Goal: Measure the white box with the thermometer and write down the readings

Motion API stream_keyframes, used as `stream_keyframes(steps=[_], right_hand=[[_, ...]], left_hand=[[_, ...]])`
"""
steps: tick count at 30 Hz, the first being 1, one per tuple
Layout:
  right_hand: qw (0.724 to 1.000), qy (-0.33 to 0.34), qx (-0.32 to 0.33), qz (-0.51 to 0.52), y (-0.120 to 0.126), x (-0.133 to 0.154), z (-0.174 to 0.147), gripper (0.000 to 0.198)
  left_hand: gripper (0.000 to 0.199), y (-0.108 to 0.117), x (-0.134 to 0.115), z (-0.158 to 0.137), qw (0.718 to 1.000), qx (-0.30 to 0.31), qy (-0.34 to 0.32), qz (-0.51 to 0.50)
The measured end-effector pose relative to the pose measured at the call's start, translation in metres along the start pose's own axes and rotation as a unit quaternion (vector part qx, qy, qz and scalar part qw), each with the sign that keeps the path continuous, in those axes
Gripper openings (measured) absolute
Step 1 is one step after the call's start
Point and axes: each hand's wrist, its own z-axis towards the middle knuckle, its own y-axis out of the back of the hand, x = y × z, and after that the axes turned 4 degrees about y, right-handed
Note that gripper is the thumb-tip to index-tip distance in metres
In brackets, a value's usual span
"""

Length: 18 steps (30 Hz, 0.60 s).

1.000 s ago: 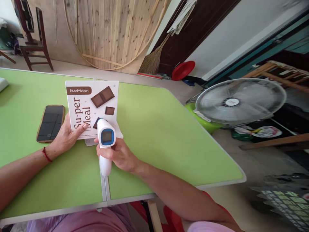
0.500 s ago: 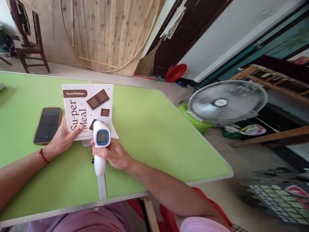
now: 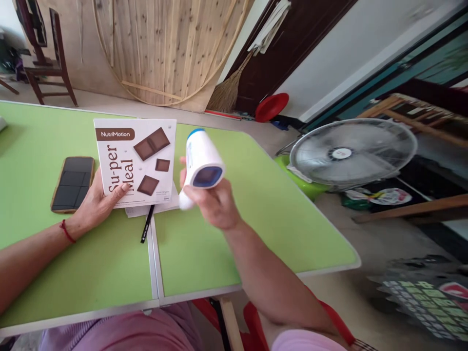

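My left hand (image 3: 100, 197) grips a white box (image 3: 120, 141) printed "NutriMotion Su-per Meal" by its lower left side, thumb on the front. The box stands tilted up, with brown chocolate pieces pictured on it. To its right, my right hand (image 3: 217, 202) is closed around a white and blue handheld infrared thermometer (image 3: 204, 153), raised above the table, its screen facing me. White paper (image 3: 163, 208) lies below the box, partly hidden by it. A black pen (image 3: 147, 225) rests across the paper's lower edge. Left of my left hand lies a phone (image 3: 73, 183) in a brown-edged case.
The green folding table (image 3: 278, 214) has a metal seam (image 3: 155, 263) down its middle. Beyond its right side stands a fan (image 3: 340, 153). A broom (image 3: 230, 90), a red basin (image 3: 271, 107) and a wooden chair (image 3: 49, 73) are farther back.
My right hand has lifted the thermometer up and to the right, away from the box front, and turned it. The pen and the lower part of the box now show. The left hand keeps its hold.
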Motion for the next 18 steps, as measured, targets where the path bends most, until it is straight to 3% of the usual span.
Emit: stream_keyframes(steps=[4, 8, 14, 18], right_hand=[[0.976, -0.001, -0.004, -0.216, 0.031, -0.031, 0.024, 0.025], [0.920, -0.028, 0.107, -0.375, 0.034, -0.059, 0.030, 0.040], [0.841, 0.005, 0.208, -0.499, 0.026, -0.068, 0.018, 0.044], [0.826, 0.048, 0.169, -0.535, 0.022, -0.058, 0.014, 0.052]], left_hand=[[0.060, 0.001, 0.000, -0.001, 1.000, -0.001, 0.015, 0.009], [0.062, 0.001, 0.003, -0.001, 1.000, -0.003, 0.026, 0.010], [0.061, 0.001, -0.001, -0.001, 1.000, 0.004, 0.011, 0.004], [0.067, 0.000, -0.001, -0.002, 0.999, -0.003, 0.031, -0.009]])
